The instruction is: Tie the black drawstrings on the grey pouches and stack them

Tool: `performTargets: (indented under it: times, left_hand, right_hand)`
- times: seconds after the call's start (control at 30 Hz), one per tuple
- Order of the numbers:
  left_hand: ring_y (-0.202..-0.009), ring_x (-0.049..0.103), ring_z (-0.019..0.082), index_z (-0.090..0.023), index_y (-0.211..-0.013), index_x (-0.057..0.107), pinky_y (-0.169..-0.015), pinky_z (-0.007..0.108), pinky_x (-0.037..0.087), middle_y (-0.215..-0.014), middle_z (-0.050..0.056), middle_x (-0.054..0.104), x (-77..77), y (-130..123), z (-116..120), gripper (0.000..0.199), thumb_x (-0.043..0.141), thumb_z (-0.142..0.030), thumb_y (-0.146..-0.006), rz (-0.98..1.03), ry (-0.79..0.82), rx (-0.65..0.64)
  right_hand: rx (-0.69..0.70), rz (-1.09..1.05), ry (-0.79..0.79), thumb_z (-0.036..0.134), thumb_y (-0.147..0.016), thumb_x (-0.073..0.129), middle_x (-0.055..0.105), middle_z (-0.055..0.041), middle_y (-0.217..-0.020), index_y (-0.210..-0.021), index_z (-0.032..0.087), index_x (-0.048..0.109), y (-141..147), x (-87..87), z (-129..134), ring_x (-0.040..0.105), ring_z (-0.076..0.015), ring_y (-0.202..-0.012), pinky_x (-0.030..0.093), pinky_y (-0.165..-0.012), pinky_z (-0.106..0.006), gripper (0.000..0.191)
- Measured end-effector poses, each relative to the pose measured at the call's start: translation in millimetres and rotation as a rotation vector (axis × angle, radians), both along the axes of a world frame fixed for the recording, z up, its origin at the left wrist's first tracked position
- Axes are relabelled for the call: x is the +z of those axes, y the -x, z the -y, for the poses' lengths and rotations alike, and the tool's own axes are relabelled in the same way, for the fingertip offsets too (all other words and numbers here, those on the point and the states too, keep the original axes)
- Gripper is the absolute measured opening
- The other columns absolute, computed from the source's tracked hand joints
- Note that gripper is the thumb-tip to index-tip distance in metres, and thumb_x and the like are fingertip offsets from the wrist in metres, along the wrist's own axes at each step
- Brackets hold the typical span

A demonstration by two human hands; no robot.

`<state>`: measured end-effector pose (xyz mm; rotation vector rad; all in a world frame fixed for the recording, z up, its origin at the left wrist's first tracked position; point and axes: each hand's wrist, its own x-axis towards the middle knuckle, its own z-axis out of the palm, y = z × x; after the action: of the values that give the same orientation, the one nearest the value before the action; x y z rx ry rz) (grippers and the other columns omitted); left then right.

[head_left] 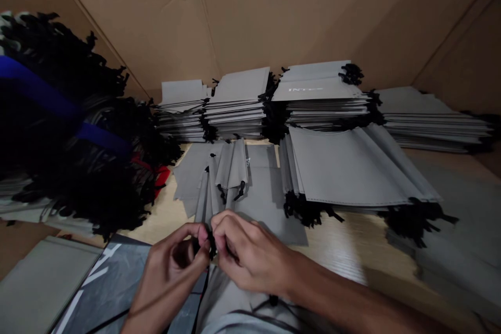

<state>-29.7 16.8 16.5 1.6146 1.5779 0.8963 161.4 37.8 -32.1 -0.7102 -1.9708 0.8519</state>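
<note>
My left hand (176,261) and my right hand (250,255) meet at the middle of the table, fingertips pinched close together. Between them is a black drawstring (212,246) at the gathered end of a grey drawstring pouch (202,198). My fingers partly cover the cord, so its exact shape is hidden. Just beyond, a bunched grey pouch (233,167) with knotted black cord ends lies on flat grey pouches (270,209). Grey fabric (230,297) with a black cord lies below my hands, close to my body.
Stacks of grey pouches (238,94) line the cardboard wall (274,15). A fanned pile of pouches (348,167) lies at right, cords toward me. A tall heap of black cord ends (109,182) with a blue band (39,94) stands at left, near a dark printed sheet (113,282).
</note>
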Motion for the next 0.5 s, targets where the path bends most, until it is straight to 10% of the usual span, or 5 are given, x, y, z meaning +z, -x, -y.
performTargets:
  times: [0.5]
  left_hand:
    - [-0.057, 0.036, 0.012, -0.023, -0.085, 0.064, -0.055, 0.021, 0.037, -0.067, -0.007, 0.045, -3.8, 10, -8, 0.02, 0.064, -0.04, -0.095, 0.197, 0.268, -0.128]
  right_hand:
    - [-0.067, 0.163, -0.237, 0.012, -0.097, 0.052, 0.063, -0.0058, -0.118, -0.107, 0.026, 0.045, -1, -1.8, 4, 0.064, -0.0163, -0.076, 0.046, -0.058, -0.029, 0.019]
